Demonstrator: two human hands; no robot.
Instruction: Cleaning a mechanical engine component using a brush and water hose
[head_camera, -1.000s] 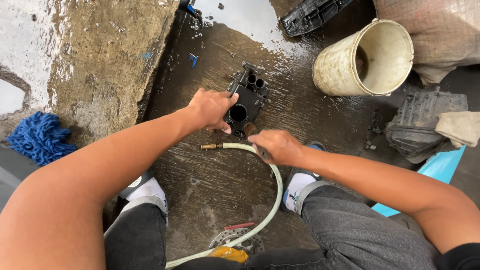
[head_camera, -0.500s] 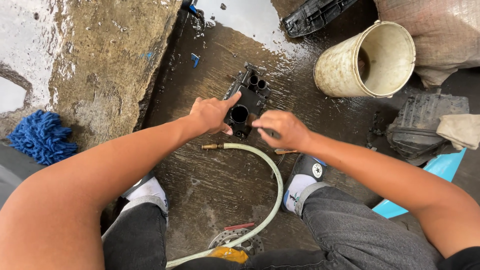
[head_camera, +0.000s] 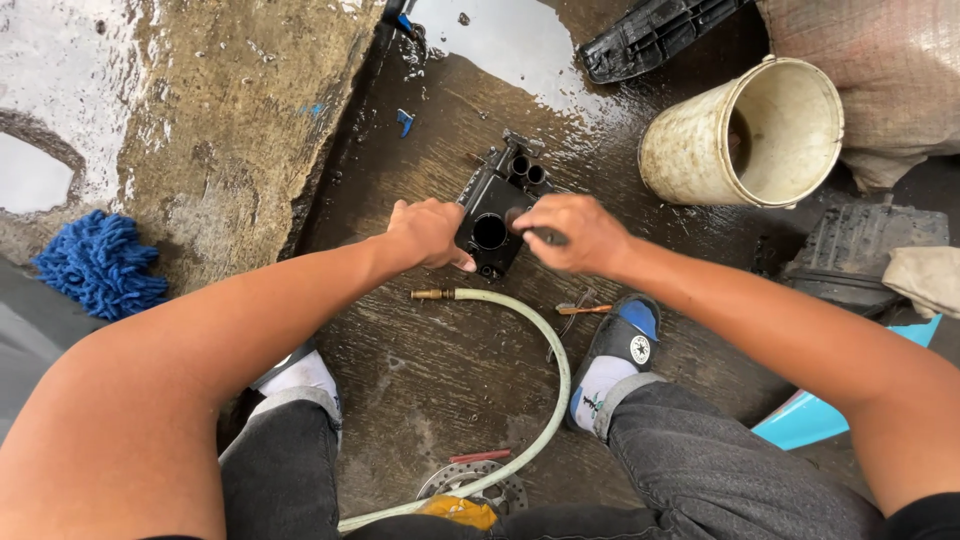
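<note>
Wet, dark floor (head_camera: 440, 390) below the hands carries a pale hose (head_camera: 545, 345), its brass tip just under them. Left hand (head_camera: 430, 232) grips the side of a black engine part (head_camera: 492, 215); right hand (head_camera: 570, 232) closes on a dark tool against it. Grime remains; cleaning looks unfinished. Beyond lies a tipped cream bucket (head_camera: 745, 135).

Both bare arms reach forward, left hand (head_camera: 428, 233) and right hand (head_camera: 572, 232) curled in a grip.
</note>
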